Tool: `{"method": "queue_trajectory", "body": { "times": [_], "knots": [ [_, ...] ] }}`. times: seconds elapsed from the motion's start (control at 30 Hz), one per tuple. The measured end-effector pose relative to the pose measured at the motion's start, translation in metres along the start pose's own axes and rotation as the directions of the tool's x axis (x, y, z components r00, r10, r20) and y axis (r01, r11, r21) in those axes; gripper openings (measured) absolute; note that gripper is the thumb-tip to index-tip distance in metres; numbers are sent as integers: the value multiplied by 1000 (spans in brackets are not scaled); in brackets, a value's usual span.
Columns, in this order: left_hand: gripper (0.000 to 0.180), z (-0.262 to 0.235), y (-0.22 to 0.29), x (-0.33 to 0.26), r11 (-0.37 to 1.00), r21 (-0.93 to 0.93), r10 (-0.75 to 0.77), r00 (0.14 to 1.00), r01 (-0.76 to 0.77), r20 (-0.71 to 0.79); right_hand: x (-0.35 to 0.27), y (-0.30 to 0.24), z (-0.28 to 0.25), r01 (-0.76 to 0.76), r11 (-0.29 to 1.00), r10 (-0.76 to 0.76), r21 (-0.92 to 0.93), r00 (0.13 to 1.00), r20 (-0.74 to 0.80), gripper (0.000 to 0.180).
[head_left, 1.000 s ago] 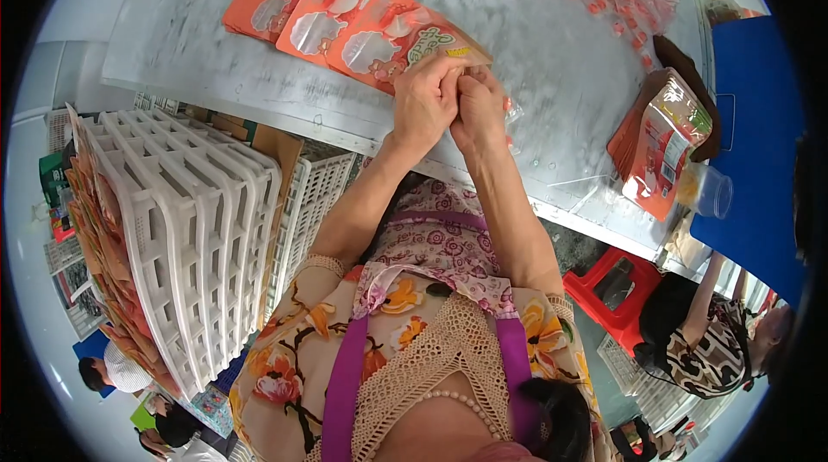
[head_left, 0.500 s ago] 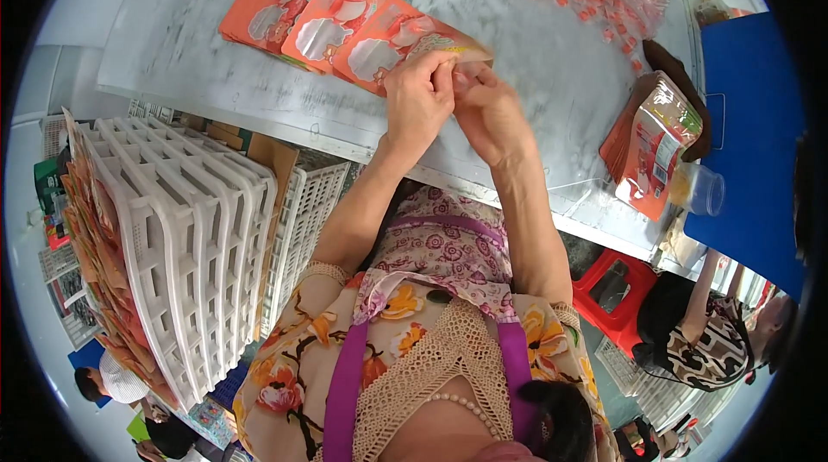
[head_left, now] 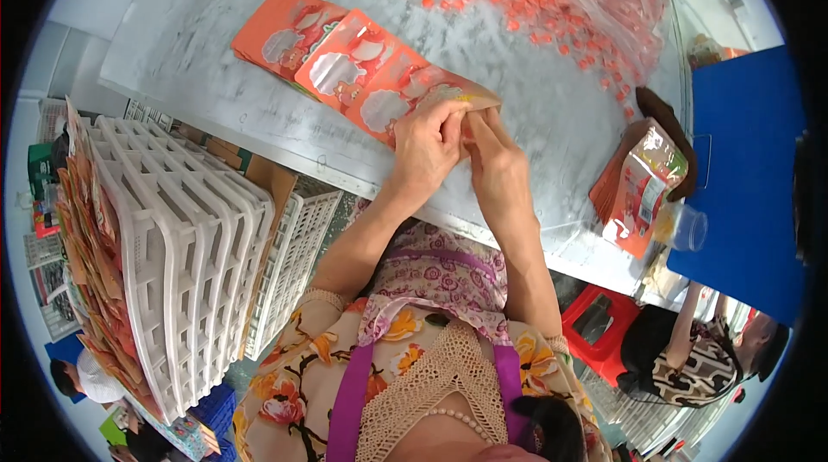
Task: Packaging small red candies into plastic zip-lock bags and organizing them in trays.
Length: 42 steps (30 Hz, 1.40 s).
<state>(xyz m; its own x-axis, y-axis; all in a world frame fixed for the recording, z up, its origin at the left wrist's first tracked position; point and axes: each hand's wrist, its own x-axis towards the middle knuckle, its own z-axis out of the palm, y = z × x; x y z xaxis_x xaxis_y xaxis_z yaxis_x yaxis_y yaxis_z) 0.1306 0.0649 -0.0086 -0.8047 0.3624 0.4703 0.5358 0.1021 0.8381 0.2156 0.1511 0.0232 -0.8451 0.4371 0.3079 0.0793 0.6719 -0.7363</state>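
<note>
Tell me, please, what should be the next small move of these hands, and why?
Perhaps ease the right hand slightly along the end of the nearest orange pouch while the left hand steadies it. Both hands come close together at that end, and the left thumb and forefinger appear to pinch there, so the right seems freer to work.

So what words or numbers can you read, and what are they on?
None clearly:
Held pouch: print blurred, partly covered.
Row of pouches: print too small.
Pouch stack on the right: print too small.
</note>
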Motion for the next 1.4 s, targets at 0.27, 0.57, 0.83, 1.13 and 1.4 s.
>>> {"method": "queue_trajectory", "body": {
  "times": [0.27, 0.57, 0.83, 1.13, 1.4],
  "knots": [
    [11, -28, 8, 9, 991, 127, -61, 991, 46, 118, 112, 3, -9, 191, 979, -163, -64, 939, 304, 23],
    [12, -22, 4, -6, 995, 97, -61, 963, 36, 263, 141, 107, 55, 231, 973, -192, 14, 774, 603, 26],
    [19, -77, 39, 82, 970, 151, -195, 981, 191, 8, -27, 118, -32, 90, 979, -101, -184, 993, -53, 32],
    [19, -55, 89, 89, 986, -143, -60, 981, 87, 183, -63, 119, 6, 314, 914, -296, -259, 949, 105, 25],
    [13, -7, 83, 36, 980, -143, -89, 951, 136, 298, 22, 39, -97, -8, 645, 487, 764, 775, -403, 17]
  ]
}}
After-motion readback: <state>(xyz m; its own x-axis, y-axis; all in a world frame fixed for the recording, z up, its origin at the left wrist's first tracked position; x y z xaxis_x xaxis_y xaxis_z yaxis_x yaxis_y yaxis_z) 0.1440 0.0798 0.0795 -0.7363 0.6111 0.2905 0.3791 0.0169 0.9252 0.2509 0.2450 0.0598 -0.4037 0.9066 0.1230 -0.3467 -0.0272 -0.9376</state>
